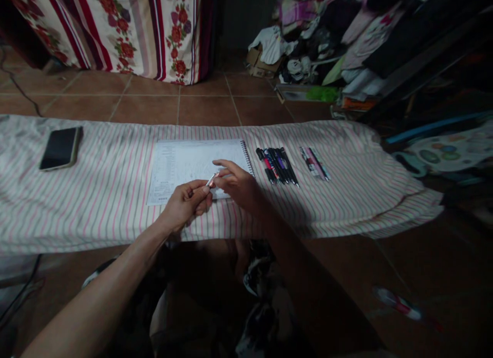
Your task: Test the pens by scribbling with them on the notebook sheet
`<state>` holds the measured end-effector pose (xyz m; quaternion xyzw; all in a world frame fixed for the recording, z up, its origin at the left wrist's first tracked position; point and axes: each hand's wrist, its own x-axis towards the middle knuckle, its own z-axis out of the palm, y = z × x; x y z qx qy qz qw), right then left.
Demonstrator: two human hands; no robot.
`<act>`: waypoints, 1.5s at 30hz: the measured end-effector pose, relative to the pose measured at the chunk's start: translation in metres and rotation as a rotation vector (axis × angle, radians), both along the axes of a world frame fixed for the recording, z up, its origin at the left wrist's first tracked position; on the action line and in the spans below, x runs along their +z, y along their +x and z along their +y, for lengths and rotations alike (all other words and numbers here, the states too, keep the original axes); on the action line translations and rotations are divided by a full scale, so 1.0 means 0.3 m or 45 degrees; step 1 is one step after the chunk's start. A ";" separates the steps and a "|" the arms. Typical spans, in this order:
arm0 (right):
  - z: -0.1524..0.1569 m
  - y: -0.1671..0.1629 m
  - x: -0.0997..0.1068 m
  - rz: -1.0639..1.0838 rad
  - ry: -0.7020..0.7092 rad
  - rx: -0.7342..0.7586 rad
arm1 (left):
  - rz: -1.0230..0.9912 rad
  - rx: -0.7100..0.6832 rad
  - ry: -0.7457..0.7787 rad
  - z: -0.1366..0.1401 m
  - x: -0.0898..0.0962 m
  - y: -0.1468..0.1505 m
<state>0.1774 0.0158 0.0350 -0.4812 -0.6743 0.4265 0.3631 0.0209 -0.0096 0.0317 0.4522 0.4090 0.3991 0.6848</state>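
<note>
My left hand [188, 200] pinches a slim, light silver pen [210, 180] between thumb and fingers, above the near edge of the notebook. Around the pen's far end, the fingers of my right hand [236, 186] are curled, with one finger stretched out to the left. The pen's tip is partly hidden by those fingers. Beneath the hands lies a spiral notebook [185, 160] with a white, faintly printed page, its coil on the right side. To its right, several dark pens [278, 165] lie side by side. Farther right is a smaller group of light and pink pens [315, 164].
A striped cloth [111, 193] covers the long, low surface. On its left lies a black-screened phone [60, 147]. Beyond are a tiled floor [154, 101], a floral curtain [131, 34] and a heap of clothes [304, 34]. A plastic bottle [398, 302] lies at lower right.
</note>
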 end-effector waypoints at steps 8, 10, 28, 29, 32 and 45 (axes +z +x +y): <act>0.009 0.029 0.007 0.000 0.057 0.104 | 0.064 -0.062 0.062 -0.009 0.007 -0.007; 0.010 0.030 0.006 -0.015 0.035 0.136 | 0.146 -0.069 0.151 -0.010 -0.004 -0.009; 0.001 -0.022 0.000 -0.679 0.335 -0.152 | 1.000 0.181 0.695 -0.008 -0.015 -0.004; -0.002 -0.024 0.002 -0.688 0.333 -0.172 | 1.028 0.182 0.725 -0.009 -0.015 -0.002; -0.008 -0.029 0.007 -0.649 0.308 -0.223 | 1.077 0.192 0.790 -0.011 -0.012 0.003; 0.004 -0.008 -0.022 -0.110 0.052 -0.118 | 0.373 -0.016 0.229 0.007 -0.011 -0.014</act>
